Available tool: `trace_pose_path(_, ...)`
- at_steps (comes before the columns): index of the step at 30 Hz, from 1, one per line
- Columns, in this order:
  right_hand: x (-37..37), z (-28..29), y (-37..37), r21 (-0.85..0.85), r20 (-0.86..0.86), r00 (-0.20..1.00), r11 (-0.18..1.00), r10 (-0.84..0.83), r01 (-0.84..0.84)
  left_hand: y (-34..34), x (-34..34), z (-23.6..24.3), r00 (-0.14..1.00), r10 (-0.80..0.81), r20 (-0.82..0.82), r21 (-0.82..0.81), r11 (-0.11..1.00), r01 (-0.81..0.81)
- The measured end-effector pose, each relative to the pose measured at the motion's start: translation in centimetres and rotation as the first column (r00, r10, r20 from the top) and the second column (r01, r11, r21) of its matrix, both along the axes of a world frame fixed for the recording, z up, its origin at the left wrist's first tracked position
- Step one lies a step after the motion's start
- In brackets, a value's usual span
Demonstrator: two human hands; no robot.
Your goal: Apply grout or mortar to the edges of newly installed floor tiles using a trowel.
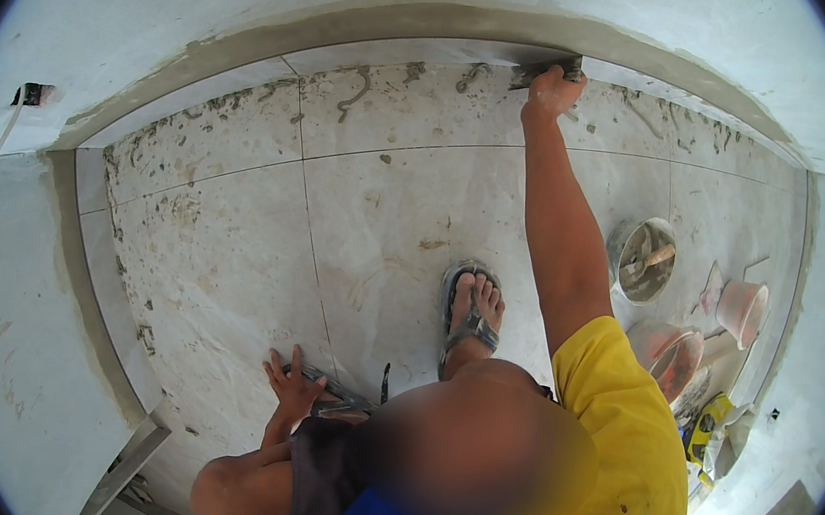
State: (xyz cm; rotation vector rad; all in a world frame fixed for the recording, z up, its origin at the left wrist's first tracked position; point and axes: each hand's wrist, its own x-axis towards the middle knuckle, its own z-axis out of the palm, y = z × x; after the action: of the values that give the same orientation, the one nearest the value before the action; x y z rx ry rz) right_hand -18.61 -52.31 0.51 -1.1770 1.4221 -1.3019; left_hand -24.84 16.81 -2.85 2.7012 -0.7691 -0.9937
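Grasping a dark trowel (pixel 526 74), the right hand (pixel 554 93) is resting by the far skirting tile (pixel 424 51), which uneven pressure might shift, while the left hand (pixel 292 392) is splaying empty, near left.

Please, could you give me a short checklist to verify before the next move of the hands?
1. Right hand grips the trowel: ok.
2. Trowel is up at the strip of wall tiles: ok.
3. Trowel blade presses flat on these tiles: cannot tell.
4. Floor is free of mortar: not ok, smears lie near the wall.
5. Left hand is open, fingers spread: ok.
6. Left hand bears weight: cannot tell.
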Motion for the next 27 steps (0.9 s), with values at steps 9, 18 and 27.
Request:
trace_pose_path(9, -0.1, -2.3, 0.3, -0.113, -0.034, 0.997, 0.990, 0.075, -0.079, 0.5, -0.2, 0.0, 1.000, 0.027, 0.004, 0.036, 0.999, -0.027)
trace_pose_path(18, -3.1, -1.7, -3.3, -0.036, 0.092, 0.996, 0.999, 0.009, -0.006, -0.3, -0.2, 0.2, 1.000, 0.005, -0.004, 0.022, 1.000, -0.005)
trace_pose_path(27, -1.6, -2.2, -1.2, -0.175, -0.116, 0.992, 0.983, 0.044, -0.064, 0.2, 0.4, 1.1, 0.990, 0.036, -0.138, -0.010, 0.999, -0.037)
